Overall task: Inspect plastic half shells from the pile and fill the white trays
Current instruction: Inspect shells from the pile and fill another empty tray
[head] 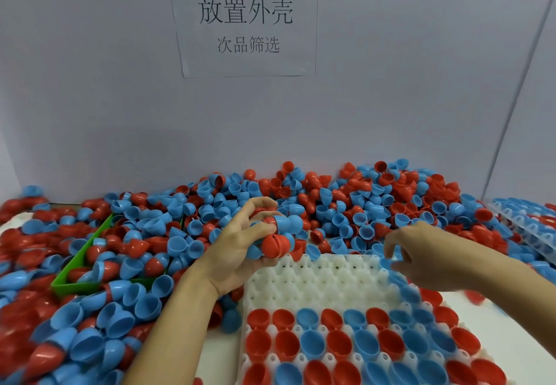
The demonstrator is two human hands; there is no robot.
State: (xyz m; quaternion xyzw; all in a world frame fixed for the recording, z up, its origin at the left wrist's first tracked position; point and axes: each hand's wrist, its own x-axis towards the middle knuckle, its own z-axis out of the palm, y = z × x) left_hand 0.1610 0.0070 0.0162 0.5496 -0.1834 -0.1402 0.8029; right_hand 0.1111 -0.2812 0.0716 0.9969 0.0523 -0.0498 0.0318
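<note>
Feeding white plastic tray: left hand clutches spare red/blue plastic half shells as stock; right hand pinches blue shell w/ fingertips over empty pocket.

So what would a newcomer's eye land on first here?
The sprawling pile of red and blue plastic half shells against the back wall, then the left hand gripping a stacked bunch of shells at centre. Below, the white dimpled tray is partly filled, while the right hand reaches over its far edge.

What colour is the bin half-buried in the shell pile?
Green bin, seen in the head view.
</note>
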